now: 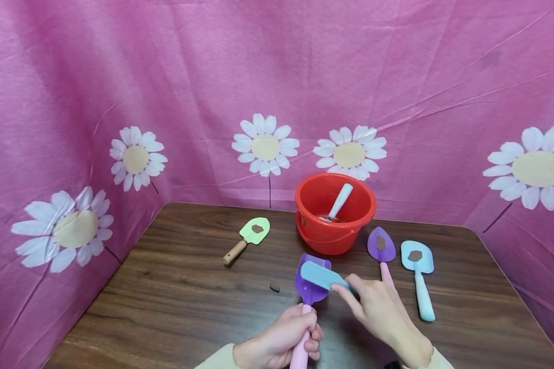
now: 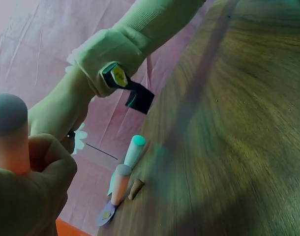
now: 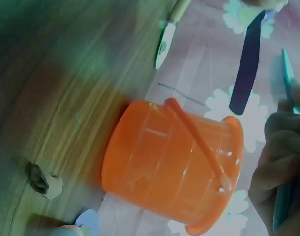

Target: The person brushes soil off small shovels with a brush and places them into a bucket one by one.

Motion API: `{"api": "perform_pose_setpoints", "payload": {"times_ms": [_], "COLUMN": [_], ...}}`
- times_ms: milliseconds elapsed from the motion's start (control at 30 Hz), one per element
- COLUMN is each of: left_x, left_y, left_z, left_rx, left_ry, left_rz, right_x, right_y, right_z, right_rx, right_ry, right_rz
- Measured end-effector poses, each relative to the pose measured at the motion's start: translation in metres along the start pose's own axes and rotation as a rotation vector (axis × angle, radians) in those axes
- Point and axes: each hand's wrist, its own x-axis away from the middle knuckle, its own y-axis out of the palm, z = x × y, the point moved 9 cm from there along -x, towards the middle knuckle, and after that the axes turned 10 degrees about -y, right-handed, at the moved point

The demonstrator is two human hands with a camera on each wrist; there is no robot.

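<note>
My left hand [image 1: 286, 335] grips the pink handle [image 1: 299, 353] of a toy shovel with a purple blade [image 1: 306, 293], which is held above the table. In the left wrist view, the handle's end [image 2: 10, 132] rises out of the fist. With thumb and fingers, my right hand [image 1: 380, 310] holds a flat light-blue tool [image 1: 320, 275], its rounded end over the purple blade. That tool shows edge-on in the right wrist view, and its exact kind is unclear. Whether it touches the blade cannot be told.
Behind the hands stands a red bucket [image 1: 329, 239] with a white-handled tool [image 1: 340, 201] inside. A green trowel [image 1: 254, 230] lies left of it; a purple shovel [image 1: 376, 251] and a pale-blue shovel [image 1: 423, 292] lie right, all brown-marked. A small brown piece [image 1: 274, 288] sits on the wooden table [image 1: 180, 302].
</note>
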Motion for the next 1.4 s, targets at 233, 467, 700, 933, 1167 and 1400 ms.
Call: {"api": "perform_pose_setpoints", "payload": {"times_ms": [233, 467, 700, 933, 1167, 1400], "left_x": [0.001, 0.002, 0.004, 0.001, 0.001, 0.000], "left_y": [-0.001, -0.001, 0.001, -0.002, -0.004, -0.010], "left_z": [0.001, -0.010, -0.020, -0.023, -0.022, -0.017], "left_rx": [-0.016, 0.004, 0.010, 0.034, 0.020, -0.003], "left_ry": [0.002, -0.050, -0.090, -0.100, -0.083, -0.043], "left_rz": [0.009, -0.008, -0.041, -0.033, -0.024, 0.047], "right_x": [0.006, 0.006, 0.005, 0.004, 0.000, 0.008], "right_y": [0.007, 0.012, 0.010, 0.003, 0.003, 0.021], "right_z": [-0.012, -0.001, 0.020, 0.038, 0.025, -0.004], "right_rx": [0.067, 0.114, 0.138, 0.120, -0.015, -0.132], "right_ry": [-0.085, -0.058, 0.006, 0.140, 0.130, 0.060], "right_rz": [-0.064, -0.083, -0.050, -0.026, -0.071, -0.247]}}
